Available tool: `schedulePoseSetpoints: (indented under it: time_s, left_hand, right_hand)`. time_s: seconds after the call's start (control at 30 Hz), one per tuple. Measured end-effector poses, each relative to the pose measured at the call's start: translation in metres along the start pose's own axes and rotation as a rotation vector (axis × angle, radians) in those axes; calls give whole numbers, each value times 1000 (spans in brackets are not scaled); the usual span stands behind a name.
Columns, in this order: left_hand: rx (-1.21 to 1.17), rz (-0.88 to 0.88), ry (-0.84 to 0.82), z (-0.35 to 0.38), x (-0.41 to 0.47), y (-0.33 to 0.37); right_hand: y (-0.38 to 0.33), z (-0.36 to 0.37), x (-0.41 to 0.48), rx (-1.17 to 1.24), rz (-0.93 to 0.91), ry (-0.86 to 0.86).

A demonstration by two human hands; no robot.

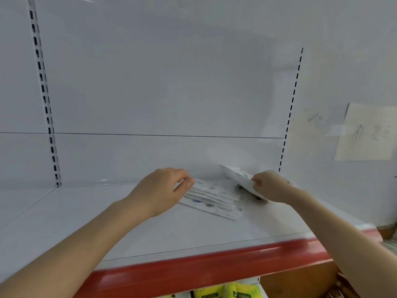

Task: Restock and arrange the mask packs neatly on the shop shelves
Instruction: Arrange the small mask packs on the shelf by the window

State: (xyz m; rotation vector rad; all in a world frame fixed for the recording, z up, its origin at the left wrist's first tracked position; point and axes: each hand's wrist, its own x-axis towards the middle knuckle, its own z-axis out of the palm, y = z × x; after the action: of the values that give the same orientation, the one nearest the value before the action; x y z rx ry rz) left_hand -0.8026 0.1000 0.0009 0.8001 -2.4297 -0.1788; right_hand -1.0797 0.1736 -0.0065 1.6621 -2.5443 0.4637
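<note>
Below the shelf: yellow-green packets (223,292) show at the near edge, under the board
Shelf front: a glossy red plastic edge strip (193,267) runs along the near lip, blurred
Shelf board: the white flat metal shelf (107,222) carries the goods towards its far right
Left hand (163,190): reaches in from the near left; curled fingers and thumb meet at the left end of the pile, touching it; whether they actually pinch a pack I cannot tell
Pile: a fanned stack of white flat mask packs (214,198) with small blue print lies flat on the shelf, between the two hands
Right hand (270,187): comes in from the near right, thumb and fingers pinching the near right edge of a single white mask pack (238,179)
Single pack: tilted, lifted off the board just right of the pile, its shadow beneath
Back: a white back panel (161,82) between two slotted white uprights (43,89)
Far right: a cream paper note (369,134) with faint handwriting, stuck on the wall
</note>
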Motion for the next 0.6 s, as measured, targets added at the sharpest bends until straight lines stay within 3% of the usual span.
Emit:
schedulePoseSetpoints:
  time_s: [0.1, 0.17, 0.3, 0.4, 0.5, 0.6]
  left_hand:
    - [-114, -37, 14, 1, 1, 3]
    - [-278, -166, 12, 0, 5, 8]
    - [-1017, -617, -188, -7, 12, 14]
    - [-1365, -752, -213, -14, 13, 7]
    - [-1507, -775, -192, -24, 11, -10]
    - [-1406, -745, -206, -34, 0, -21]
  right_hand:
    - [-6, -2, -4, -14, 30, 101]
    - [-11, -4, -8, 48, 30, 179]
    - [-36, -8, -28, 225, -110, 362]
    - [-66, -6, -54, 269, -362, 425]
    - [-88, 8, -70, 235, -602, 401]
    - [-98, 24, -76, 115, -778, 294]
